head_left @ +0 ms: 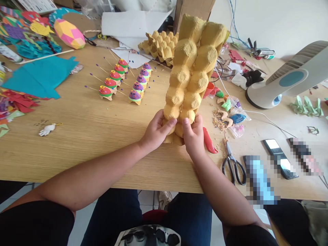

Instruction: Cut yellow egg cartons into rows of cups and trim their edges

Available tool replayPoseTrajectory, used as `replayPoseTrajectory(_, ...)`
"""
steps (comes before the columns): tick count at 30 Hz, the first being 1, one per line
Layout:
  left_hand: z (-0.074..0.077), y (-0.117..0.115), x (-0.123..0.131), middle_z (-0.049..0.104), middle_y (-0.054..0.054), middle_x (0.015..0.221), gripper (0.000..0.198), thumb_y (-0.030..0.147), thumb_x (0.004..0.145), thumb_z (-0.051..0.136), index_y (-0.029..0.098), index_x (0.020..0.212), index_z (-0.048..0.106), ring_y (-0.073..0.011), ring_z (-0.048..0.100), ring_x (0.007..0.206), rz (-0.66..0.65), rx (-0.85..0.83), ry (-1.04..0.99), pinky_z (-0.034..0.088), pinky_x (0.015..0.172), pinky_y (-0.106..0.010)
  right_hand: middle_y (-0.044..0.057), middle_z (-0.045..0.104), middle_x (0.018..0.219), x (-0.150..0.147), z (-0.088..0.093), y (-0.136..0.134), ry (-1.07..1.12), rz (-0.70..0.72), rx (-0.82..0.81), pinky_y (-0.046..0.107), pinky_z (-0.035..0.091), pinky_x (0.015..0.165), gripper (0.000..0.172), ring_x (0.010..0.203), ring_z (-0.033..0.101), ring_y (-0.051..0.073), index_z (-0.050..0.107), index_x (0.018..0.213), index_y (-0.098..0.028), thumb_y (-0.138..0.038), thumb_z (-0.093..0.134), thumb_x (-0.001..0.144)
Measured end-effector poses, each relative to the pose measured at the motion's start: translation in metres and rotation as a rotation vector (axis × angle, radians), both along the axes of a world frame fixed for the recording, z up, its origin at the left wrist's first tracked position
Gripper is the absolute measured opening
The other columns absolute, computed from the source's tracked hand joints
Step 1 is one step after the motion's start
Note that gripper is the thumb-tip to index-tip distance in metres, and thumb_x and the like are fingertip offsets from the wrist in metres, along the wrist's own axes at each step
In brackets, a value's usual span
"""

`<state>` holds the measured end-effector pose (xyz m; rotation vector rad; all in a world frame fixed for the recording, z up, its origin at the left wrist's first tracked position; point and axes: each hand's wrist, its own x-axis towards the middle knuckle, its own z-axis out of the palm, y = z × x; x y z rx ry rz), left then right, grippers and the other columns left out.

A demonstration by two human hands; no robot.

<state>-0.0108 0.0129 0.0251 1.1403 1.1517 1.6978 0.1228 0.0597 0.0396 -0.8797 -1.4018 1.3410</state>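
A long yellow egg carton (pixel 183 71) with two rows of cups stands upright before me, tilted a little to the right. My left hand (pixel 160 130) grips its lower left edge, thumb on the front. On the lower right edge, my right hand (pixel 192 135) is closed the same way. The fingers behind the carton are hidden. To the left stand two painted egg-carton caterpillars, a red and green one (pixel 112 80) and a purple one (pixel 139 83), with thin sticks poking out. Another yellow egg tray (pixel 160 46) lies behind.
Black-handled scissors (pixel 232 164), a red curved piece (pixel 209 140) and several phones (pixel 280 159) lie on the right. A white fan (pixel 289 75) stands farther back. Turquoise paper (pixel 42 77) lies on the left, near a small white hand-shaped charm (pixel 47 130). The table's front edge (pixel 153 186) is close to me.
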Motion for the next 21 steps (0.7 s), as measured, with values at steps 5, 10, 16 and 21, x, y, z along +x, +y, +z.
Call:
replayPoseTrajectory(5, -0.0016, 0.001, -0.0022, 0.071, -0.006, 0.114, 0.038, 0.053, 0.095, 0.068, 0.022, 0.116, 0.061, -0.0213, 0.064, 0.115, -0.026, 0.009, 0.0, 0.05, 0.101, -0.031, 0.008, 0.068, 0.115, 0.0021, -0.0005, 0.0018, -0.02, 0.019, 0.026, 0.041, 0.055, 0.099, 0.052, 0.109, 0.066, 0.024, 0.05, 0.11, -0.026, -0.068, 0.07, 0.086)
replayPoseTrajectory(10, -0.0033, 0.0013, -0.004, 0.07, -0.006, 0.12, 0.036, 0.05, 0.097, 0.066, 0.023, 0.121, 0.061, -0.0207, 0.063, 0.118, -0.059, 0.016, 0.0, 0.05, 0.103, -0.032, 0.008, 0.068, 0.118, 0.0031, 0.0014, 0.0013, -0.073, 0.029, 0.056, 0.04, 0.055, 0.098, 0.045, 0.112, 0.066, 0.023, 0.048, 0.109, -0.026, -0.065, 0.063, 0.092)
replayPoseTrajectory(16, -0.0022, 0.0011, -0.0047, 0.071, -0.006, 0.116, 0.037, 0.053, 0.096, 0.065, 0.022, 0.118, 0.063, -0.0212, 0.064, 0.116, -0.036, -0.003, 0.027, 0.051, 0.1, -0.033, 0.009, 0.068, 0.12, 0.0017, 0.0031, -0.0003, -0.09, 0.018, 0.065, 0.039, 0.056, 0.098, 0.042, 0.113, 0.066, 0.023, 0.047, 0.112, -0.026, -0.063, 0.059, 0.095)
replayPoseTrajectory(21, -0.0012, 0.0011, -0.0048, 0.071, -0.006, 0.118, 0.038, 0.053, 0.097, 0.065, 0.022, 0.119, 0.062, -0.022, 0.064, 0.117, -0.039, -0.007, 0.022, 0.051, 0.102, -0.034, 0.009, 0.068, 0.121, 0.0022, 0.0038, 0.0, -0.146, 0.027, 0.068, 0.039, 0.056, 0.098, 0.043, 0.113, 0.066, 0.023, 0.046, 0.114, -0.026, -0.065, 0.054, 0.097)
